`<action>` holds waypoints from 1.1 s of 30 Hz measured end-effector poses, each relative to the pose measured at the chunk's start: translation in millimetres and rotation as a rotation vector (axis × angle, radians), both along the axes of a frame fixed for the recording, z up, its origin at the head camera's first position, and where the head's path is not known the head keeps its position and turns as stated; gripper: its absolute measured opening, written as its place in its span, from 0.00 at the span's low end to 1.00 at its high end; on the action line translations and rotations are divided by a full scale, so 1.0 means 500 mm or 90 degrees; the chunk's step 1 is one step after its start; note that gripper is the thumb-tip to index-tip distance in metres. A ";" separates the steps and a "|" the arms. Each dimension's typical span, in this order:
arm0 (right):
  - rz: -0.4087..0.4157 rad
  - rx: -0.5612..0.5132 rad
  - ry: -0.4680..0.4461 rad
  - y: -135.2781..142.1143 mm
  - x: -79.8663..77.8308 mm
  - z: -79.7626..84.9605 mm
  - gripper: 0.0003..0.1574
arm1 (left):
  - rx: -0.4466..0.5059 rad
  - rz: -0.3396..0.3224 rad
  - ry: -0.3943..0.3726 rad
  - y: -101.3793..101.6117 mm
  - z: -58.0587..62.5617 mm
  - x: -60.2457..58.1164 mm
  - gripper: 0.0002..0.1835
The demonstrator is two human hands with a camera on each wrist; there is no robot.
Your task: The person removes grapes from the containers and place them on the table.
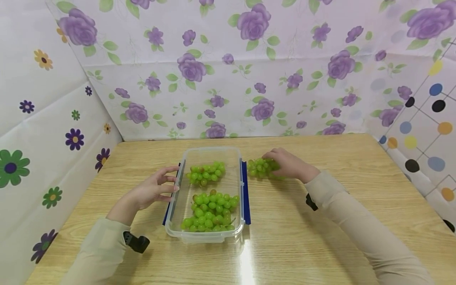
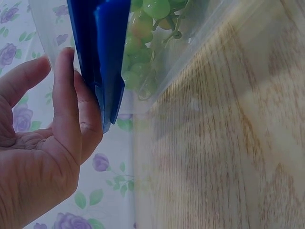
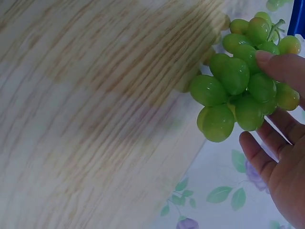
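Note:
A clear plastic food container (image 1: 204, 237) with blue side flaps stands on the table, its top uncovered. Inside it lie green grapes: one bunch (image 1: 206, 173) toward the back and more grapes (image 1: 210, 211) toward the front. My left hand (image 1: 151, 190) is at the container's left side, fingers loosely spread and touching its edge by the blue flap (image 2: 100, 57). To the right of the container, my right hand (image 1: 286, 163) holds another bunch of green grapes (image 3: 238, 86), thumb on top and fingers beneath. Part of this bunch is hidden by the hand in the head view.
The wooden table (image 1: 320, 237) carries the container near its middle. Behind it hangs a cloth with purple flowers (image 1: 228, 99). Patterned sheets close off the left and right sides. A small black camera (image 1: 136, 242) is worn on the left wrist.

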State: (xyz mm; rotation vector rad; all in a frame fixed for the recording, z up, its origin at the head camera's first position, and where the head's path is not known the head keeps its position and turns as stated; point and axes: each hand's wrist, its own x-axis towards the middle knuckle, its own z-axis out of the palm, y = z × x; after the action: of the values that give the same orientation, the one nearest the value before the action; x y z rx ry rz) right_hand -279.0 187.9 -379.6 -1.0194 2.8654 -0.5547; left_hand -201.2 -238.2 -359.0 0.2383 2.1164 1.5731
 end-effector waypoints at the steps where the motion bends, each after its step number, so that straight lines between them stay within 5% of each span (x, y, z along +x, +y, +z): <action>1: 0.002 -0.002 0.001 0.001 0.000 -0.002 0.33 | 0.001 -0.001 0.000 0.000 0.000 0.000 0.43; 33: -0.005 -0.050 -0.005 0.012 0.038 0.033 0.43 | 0.008 -0.003 -0.002 0.003 0.002 0.002 0.42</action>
State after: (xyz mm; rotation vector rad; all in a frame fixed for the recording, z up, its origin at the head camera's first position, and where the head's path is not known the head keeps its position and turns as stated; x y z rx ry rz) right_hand -260.0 193.6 -362.9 -1.0140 2.8639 -0.6761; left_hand -200.2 -236.7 -358.3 0.2441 2.1032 1.5838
